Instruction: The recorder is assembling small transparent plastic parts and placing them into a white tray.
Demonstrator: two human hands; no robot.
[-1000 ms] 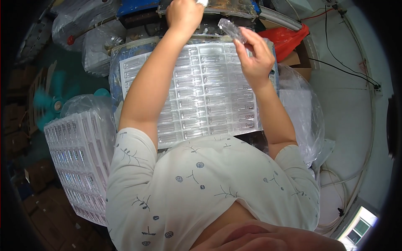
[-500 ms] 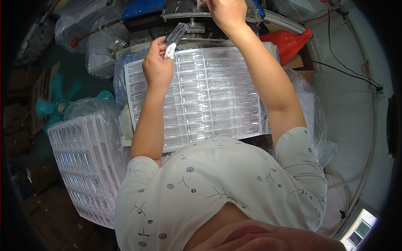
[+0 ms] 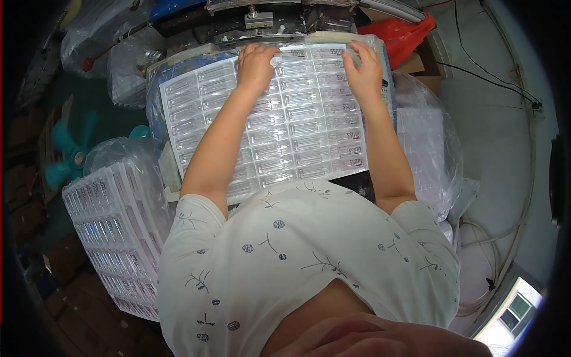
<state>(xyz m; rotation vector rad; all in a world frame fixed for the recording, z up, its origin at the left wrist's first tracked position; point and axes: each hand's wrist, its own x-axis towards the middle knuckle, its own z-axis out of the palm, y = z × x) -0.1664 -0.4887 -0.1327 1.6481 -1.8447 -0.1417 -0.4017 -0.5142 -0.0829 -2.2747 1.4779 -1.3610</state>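
Note:
In front of me lies a large sheet of clear plastic blister trays (image 3: 267, 137), with rows of long cavities and dark lettering down its right side. At its far edge, my left hand (image 3: 256, 70) is bent over the cavities, closed on a small white wad (image 3: 276, 61) that looks like cloth or tissue. My right hand (image 3: 364, 71) rests at the sheet's far right corner, thumb and fingers apart. No object shows in it.
A worktop with a blue edge (image 3: 156, 98) lies under the sheet, below a metal machine part (image 3: 259, 21). To the left are stacked blister sheets (image 3: 110, 238) and a turquoise fan (image 3: 77, 157). A red bag (image 3: 401, 38) and plastic-wrapped sheets (image 3: 422, 149) are on the right.
My right hand has come back from the machine to the sheet's right corner. My left hand has moved right onto the far edge; the clear plastic piece no longer stands up from it.

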